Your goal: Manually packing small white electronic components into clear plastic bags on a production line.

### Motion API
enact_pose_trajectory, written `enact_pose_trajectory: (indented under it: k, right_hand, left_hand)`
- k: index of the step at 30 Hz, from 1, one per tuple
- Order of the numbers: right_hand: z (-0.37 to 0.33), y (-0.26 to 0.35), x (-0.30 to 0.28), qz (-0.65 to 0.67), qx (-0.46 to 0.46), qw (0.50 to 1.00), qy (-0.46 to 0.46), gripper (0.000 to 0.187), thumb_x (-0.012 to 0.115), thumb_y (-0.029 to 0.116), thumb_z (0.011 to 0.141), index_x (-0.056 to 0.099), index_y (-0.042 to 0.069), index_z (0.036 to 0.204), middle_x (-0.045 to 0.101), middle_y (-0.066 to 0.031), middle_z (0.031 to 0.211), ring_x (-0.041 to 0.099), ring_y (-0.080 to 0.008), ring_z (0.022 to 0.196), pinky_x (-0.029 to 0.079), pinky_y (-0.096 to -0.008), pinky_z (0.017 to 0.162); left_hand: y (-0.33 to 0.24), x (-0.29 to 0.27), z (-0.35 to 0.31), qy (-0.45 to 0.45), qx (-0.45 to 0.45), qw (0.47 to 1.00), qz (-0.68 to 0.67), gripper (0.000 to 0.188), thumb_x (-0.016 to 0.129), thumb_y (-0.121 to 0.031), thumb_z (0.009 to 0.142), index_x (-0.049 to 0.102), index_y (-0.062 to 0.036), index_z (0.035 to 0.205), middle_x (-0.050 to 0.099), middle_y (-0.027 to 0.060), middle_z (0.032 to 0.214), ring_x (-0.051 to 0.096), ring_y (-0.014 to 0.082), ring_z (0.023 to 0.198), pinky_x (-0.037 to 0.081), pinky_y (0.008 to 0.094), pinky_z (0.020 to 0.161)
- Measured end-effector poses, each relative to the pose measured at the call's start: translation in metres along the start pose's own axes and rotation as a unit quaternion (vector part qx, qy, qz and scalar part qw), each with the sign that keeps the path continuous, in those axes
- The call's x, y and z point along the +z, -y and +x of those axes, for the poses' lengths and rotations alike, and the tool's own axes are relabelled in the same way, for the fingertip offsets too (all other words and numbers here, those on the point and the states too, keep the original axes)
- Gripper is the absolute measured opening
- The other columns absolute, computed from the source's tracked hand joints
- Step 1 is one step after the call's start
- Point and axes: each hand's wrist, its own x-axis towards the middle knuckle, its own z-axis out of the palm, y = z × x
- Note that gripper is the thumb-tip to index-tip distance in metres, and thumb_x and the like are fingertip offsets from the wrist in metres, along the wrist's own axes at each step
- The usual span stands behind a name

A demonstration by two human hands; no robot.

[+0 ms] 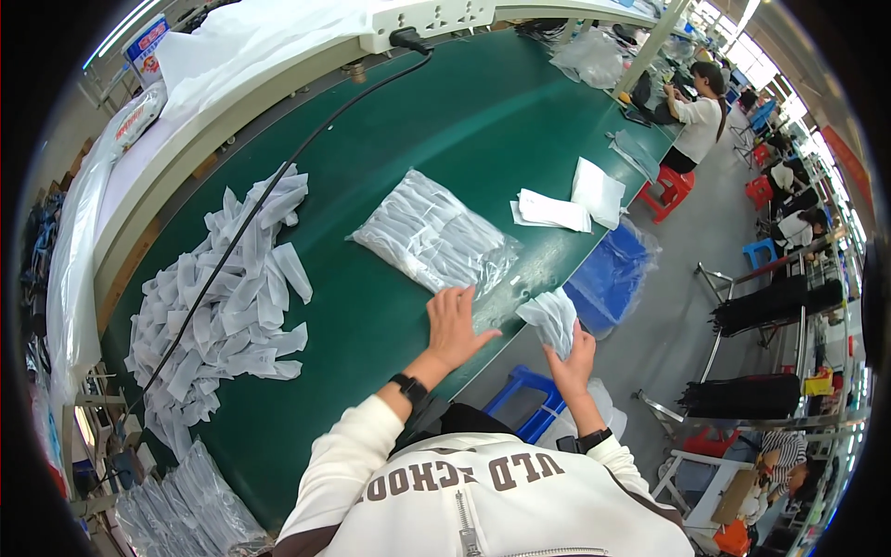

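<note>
My left hand (452, 330) rests on the green table with its fingers spread and thumb out. Its fingertips are at the near edge of a clear plastic bag (432, 230) packed with rows of pale grey folded strips. Closed around a small bundle of pale grey thin strips (552, 318) is my right hand (573, 360), just off the table's near edge. To the left lies a large loose heap of similar pale grey strips (200, 306).
A black cable (278, 176) from a white power strip (436, 20) crosses over the heap. Filled bags (190, 501) lie at lower left. White folded sheets (554, 211) sit right of the packed bag, near a blue plastic-lined bin (608, 274). A blue stool (527, 395) stands close by; a co-worker (701, 111) sits farther off.
</note>
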Motion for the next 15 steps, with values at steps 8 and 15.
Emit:
enact_pose_trajectory:
  k: [8,15]
  right_hand:
    - [0.053,0.016,0.054,-0.006,0.000,0.998,0.068,0.083,0.083,0.032,0.069,0.049,-0.001,0.137,0.053,-0.0262,0.114,0.052,-0.0409,0.107,0.046,-0.0462,0.091]
    - [0.122,0.073,0.123,0.126,-0.185,0.969,0.105,0.083,0.080,0.027,0.070,0.045,-0.001,0.140,0.052,-0.0288,0.115,0.051,-0.0447,0.105,0.043,-0.0499,0.090]
  left_hand:
    - [0.040,0.030,0.034,0.068,-0.025,0.991,-0.111,0.011,0.061,-0.010,0.088,0.056,-0.0019,0.094,0.058,0.0173,0.088,0.059,0.0400,0.083,0.048,0.0450,0.071]
    - [0.033,-0.007,0.029,0.009,-0.035,0.992,-0.121,0.008,0.058,-0.007,0.090,0.054,0.0005,0.090,0.058,0.0196,0.088,0.059,0.0426,0.083,0.049,0.0460,0.070]
